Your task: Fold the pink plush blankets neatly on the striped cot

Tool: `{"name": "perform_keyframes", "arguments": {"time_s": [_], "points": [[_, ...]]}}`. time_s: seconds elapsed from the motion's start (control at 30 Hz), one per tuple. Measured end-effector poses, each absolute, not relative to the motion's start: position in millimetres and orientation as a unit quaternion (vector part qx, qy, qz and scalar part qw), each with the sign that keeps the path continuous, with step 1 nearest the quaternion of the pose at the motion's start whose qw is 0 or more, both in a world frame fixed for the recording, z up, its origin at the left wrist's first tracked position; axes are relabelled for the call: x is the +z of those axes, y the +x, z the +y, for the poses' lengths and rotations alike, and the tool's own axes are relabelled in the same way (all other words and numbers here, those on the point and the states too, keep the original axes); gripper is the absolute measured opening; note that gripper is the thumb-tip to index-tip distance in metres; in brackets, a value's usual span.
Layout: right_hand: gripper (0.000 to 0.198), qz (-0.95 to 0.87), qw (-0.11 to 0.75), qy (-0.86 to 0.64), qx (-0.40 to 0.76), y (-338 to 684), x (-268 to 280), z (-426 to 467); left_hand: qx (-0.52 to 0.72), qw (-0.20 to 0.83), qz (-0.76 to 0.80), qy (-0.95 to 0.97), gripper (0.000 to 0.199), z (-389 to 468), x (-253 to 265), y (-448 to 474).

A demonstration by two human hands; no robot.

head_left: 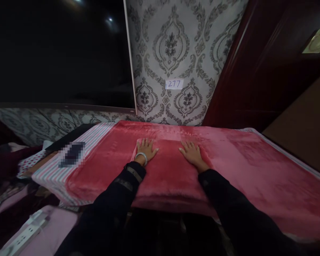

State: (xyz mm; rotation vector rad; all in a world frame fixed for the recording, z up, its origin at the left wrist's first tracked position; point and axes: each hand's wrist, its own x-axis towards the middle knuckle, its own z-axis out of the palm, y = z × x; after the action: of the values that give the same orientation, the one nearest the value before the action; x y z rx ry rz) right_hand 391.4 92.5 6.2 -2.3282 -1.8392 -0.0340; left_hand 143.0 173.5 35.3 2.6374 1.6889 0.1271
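A folded red plush piece of fabric (pixel 168 170) lies on a larger pink-red plush blanket (pixel 234 156) spread over a table. My left hand (pixel 147 149) rests flat on the folded piece near its far left corner, fingers spread, with a pale bangle (pixel 142 155) at the wrist. Near the far right corner my right hand (pixel 191 153) lies palm down, its fingers also spread. Neither hand grips anything. The folded piece's near edge hangs slightly at the table's front side.
A striped cloth (pixel 98 138) shows along the blanket's left end, with a pixelated dark patch on it. A large screen (pixel 61 53) hangs above left. A power strip (pixel 26 236) lies at the lower left. A dark red panel (pixel 256 64) stands at right.
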Motion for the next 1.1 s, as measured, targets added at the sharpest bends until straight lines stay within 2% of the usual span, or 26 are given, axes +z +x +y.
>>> {"name": "perform_keyframes", "arguments": {"time_s": [0.1,0.2,0.3,0.43,0.67,0.9,1.1], "points": [[0.056,-0.639,0.09,-0.764,0.02,389,25,97,0.056,0.035,0.514,0.855,0.074,154,57,148],[0.056,-0.709,0.097,-0.698,0.032,376,45,107,0.065,0.047,0.409,0.909,0.07,113,66,155],[0.057,-0.757,0.074,-0.646,0.06,357,50,120,0.053,0.046,0.323,0.944,0.072,65,49,160],[0.058,-0.764,0.042,-0.641,0.057,343,29,130,0.08,0.022,0.324,0.942,0.073,29,9,159],[0.057,-0.768,0.075,-0.636,-0.004,346,0,131,0.101,0.007,0.316,0.943,0.066,29,-11,156],[0.058,-0.758,0.059,-0.649,0.022,337,19,127,0.099,-0.012,0.323,0.941,0.064,32,-12,158],[0.064,-0.69,0.051,-0.722,0.019,360,33,95,0.107,-0.019,0.326,0.939,0.064,33,-9,156]]}}
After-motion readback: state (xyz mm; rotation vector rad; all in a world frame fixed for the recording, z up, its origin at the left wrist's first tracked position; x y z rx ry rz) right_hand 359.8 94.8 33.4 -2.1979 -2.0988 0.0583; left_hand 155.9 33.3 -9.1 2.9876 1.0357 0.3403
